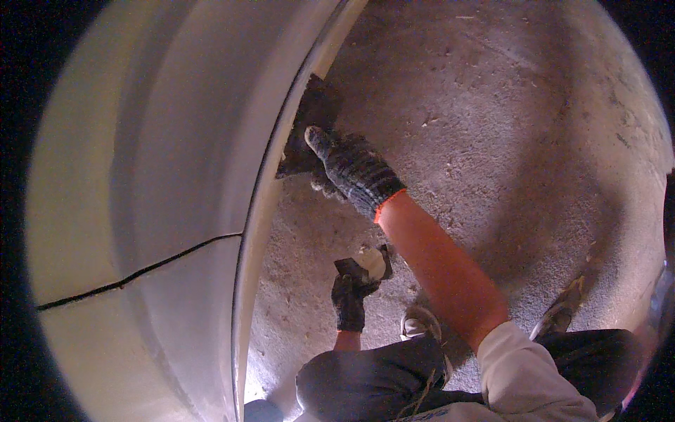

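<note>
While the gloved right hand (355,172), fingers closed, presses a dark lump (313,112) against the white wall (162,162) at upper centre, the left hand (351,292) below grips a pale-tipped tool (369,264); the lump could slip onto the dusty floor (506,141).

Place: building site or unfinished interior, work under way.
Floor: bare rough concrete floor (492,141), dusty, strewn with grit.
Wall: smooth pale plastered wall (140,176), one dark crack.
Dress: knitted work gloves, dusty shoes.
</note>
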{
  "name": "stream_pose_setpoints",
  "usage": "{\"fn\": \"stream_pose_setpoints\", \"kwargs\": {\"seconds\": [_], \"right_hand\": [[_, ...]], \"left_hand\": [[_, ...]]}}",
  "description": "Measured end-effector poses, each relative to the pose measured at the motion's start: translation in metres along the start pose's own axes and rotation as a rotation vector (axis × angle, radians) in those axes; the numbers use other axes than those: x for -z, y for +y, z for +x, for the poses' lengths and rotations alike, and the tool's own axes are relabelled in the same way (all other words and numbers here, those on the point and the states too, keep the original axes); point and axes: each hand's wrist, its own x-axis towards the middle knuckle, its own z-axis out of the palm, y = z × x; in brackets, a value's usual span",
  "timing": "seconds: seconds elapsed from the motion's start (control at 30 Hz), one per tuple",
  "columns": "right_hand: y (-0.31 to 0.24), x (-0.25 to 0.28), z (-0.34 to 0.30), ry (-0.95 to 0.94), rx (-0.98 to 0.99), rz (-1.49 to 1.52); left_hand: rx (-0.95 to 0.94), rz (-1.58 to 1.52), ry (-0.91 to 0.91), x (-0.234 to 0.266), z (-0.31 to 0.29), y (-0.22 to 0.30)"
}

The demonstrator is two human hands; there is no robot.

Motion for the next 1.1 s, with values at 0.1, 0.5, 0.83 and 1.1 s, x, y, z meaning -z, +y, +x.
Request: {"fn": "stream_pose_setpoints", "kwargs": {"seconds": [0.1, 0.5, 0.83, 1.1], "right_hand": [[0.017, -0.001, 0.003, -0.142, -0.336, 0.241], [0.083, 0.124, 0.035, -0.123, 0.407, -0.415], [0.056, 0.119, 0.049, -0.058, -0.164, 0.203], [0.034, 0.107, 0.033, 0.166, 0.397, -0.038]], "left_hand": [[-0.003, 0.0, 0.007, 0.003, 0.002, -0.004], [-0.047, 0.123, -0.016, -0.009, -0.001, 0.001], [0.013, 0.144, 0.016, -0.008, -0.001, 0.001], [0.01, 0.051, 0.05, -0.01, 0.0, -0.001]]}}
